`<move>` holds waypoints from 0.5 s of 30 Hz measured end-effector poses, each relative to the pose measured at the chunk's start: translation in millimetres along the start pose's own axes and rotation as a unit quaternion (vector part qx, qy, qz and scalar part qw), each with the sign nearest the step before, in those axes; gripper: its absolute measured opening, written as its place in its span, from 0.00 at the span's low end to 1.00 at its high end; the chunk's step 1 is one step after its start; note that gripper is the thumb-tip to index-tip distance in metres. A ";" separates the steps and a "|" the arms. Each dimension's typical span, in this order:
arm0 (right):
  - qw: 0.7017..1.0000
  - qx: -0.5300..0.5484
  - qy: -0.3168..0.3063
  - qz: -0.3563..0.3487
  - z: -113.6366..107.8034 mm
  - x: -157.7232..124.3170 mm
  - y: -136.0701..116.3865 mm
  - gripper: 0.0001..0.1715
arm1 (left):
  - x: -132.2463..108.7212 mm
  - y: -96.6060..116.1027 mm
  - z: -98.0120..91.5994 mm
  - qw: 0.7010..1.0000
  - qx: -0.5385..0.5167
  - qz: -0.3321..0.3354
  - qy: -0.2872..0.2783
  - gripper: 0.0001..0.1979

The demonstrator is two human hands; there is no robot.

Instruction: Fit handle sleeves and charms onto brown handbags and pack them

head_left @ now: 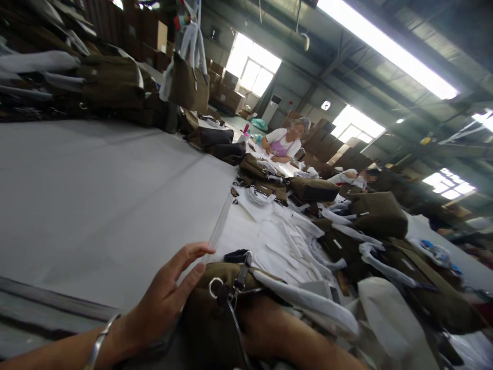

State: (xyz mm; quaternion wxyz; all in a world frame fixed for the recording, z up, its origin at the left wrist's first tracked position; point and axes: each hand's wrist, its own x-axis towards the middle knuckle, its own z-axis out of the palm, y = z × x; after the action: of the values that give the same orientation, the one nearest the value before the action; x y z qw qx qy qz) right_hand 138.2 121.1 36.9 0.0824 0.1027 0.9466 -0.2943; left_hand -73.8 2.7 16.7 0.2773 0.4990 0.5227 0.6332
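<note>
An olive-brown handbag [208, 318] with a black strap end, a metal ring and an open zipper stands at the table's near edge. My left hand [169, 288], with a silver bangle on its wrist, is at the bag's left side, fingers stretched and thumb apart. Whether its palm touches the fabric I cannot tell. My right hand [262, 318] reaches through the open zipper into the bag, so its fingers are hidden. A white-wrapped handle [311, 303] lies across the bag's right side, over my right forearm.
The pale table [115, 195] stretches away to the left. White paper strips [281, 246] lie ahead, with olive bags [377, 213] piled along the right. More bags [111, 82] are heaped at far left, and one bag [188, 85] hangs up. Beyond, a person [283, 144] works at a table.
</note>
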 end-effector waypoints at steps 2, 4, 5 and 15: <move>1.000 -0.006 -0.026 0.000 6.4 18.8 13.7 0.26 | 1.7 -5.6 4.2 0.992 -0.029 -0.096 -0.074 0.19; 0.999 -0.005 -0.047 0.014 1.4 29.2 19.3 0.24 | -0.4 -10.0 6.3 0.984 -0.027 -0.104 -0.141 0.27; 0.998 -0.004 -0.054 0.017 -6.1 29.3 17.6 0.26 | -1.7 -11.2 5.9 0.984 -0.017 -0.088 -0.151 0.30; 0.943 -0.030 0.037 0.330 -52.8 -64.9 -37.0 0.36 | 19.0 -41.5 9.8 0.969 0.063 -0.170 -0.168 0.36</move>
State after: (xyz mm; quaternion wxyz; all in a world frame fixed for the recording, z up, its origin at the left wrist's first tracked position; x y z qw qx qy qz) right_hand 186.9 112.1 113.9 0.1426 0.4182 0.8704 -0.2175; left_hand -78.5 35.5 -16.2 0.4329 0.5187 0.5846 0.4492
